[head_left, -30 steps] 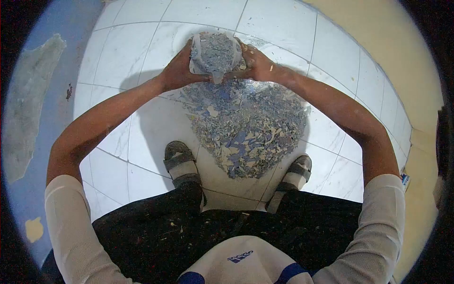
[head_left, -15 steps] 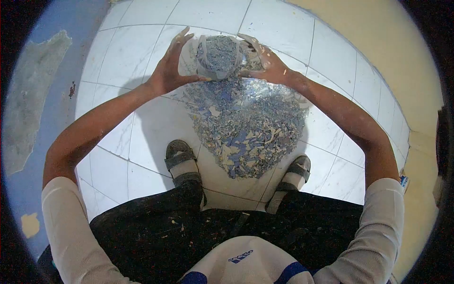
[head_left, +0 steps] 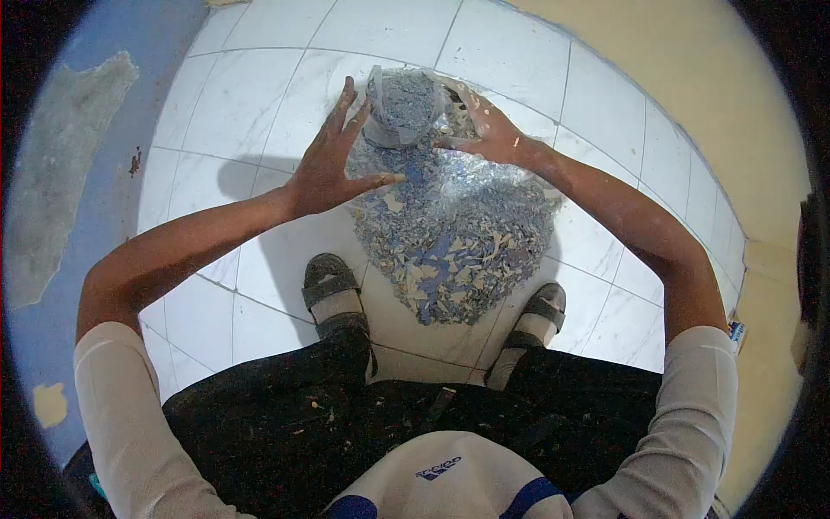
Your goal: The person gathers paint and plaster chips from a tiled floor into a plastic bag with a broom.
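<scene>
A clear plastic container (head_left: 405, 137), its rim cut into ragged flaps, stands filled with grey paint flakes and dust at the far end of a debris heap. My left hand (head_left: 333, 164) is open at its lower left, fingers spread; the index fingertip is close to the container's wall and the thumb reaches over the heap. On the other side, my right hand (head_left: 491, 128) is open, with fingers and thumb apart and fingertips right at the container's right edge. Pale dust marks its fingers. The heap of paint chips (head_left: 458, 251) spreads from the container toward my feet.
White tiles (head_left: 363, 39) cover the floor. My sandalled feet (head_left: 331, 290) flank the heap. A blue wall (head_left: 99, 182) with a bare grey patch rises at left, a yellow wall (head_left: 692, 78) at right. A small box (head_left: 737, 334) lies by the right wall.
My left hand has drawn back from the container, down toward me, its thumb now lower over the heap. The right hand has hardly moved and the container stays in place.
</scene>
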The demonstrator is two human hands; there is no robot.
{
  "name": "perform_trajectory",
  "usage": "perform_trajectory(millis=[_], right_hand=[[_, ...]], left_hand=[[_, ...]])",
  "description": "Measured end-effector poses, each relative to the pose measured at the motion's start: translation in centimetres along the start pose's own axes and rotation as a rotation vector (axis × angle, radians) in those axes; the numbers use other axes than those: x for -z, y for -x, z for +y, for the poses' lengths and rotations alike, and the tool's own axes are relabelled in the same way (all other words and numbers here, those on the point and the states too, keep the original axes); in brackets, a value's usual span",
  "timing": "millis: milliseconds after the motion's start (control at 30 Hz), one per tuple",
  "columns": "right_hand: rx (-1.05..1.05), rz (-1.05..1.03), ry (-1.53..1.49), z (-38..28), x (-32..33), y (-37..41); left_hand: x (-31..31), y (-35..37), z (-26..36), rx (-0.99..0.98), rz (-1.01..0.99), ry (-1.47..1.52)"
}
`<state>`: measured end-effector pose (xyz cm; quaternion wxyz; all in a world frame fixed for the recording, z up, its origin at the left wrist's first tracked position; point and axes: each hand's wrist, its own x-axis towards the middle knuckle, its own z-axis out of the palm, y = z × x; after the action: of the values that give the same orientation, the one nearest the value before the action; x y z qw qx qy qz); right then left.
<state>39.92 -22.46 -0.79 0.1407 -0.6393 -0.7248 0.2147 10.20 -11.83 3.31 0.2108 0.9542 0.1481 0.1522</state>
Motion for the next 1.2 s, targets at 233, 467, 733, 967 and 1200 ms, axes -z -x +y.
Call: perform_trajectory(millis=[233, 467, 733, 967, 1200], right_hand=[[-0.004, -0.062, -0.080, 0.3, 0.1, -0.2], [0.082, 0.006, -0.175, -1.4, 1.9, 0.4], [-0.119, -0.195, 0.161, 1.3, -0.2, 2.3], [-0.176, -0.258, 0.247, 3.5, -2.1, 3.3], [-0.209, -0.205, 0.351, 1.8, -2.0, 2.0]], left_hand=[[-0.5, -0.5, -0.1, 0.014, 0.039, 0.009], [0.4, -0.1, 0.1, 0.047, 0.056, 0.013], [-0.9, 1.0, -2.6, 0.182, 0.095, 0.050], [-5.1, 2.6, -7.6, 0.560, -0.488, 0.202], [-8.6, 3.7, -7.5, 0.411, -0.369, -0.129]])
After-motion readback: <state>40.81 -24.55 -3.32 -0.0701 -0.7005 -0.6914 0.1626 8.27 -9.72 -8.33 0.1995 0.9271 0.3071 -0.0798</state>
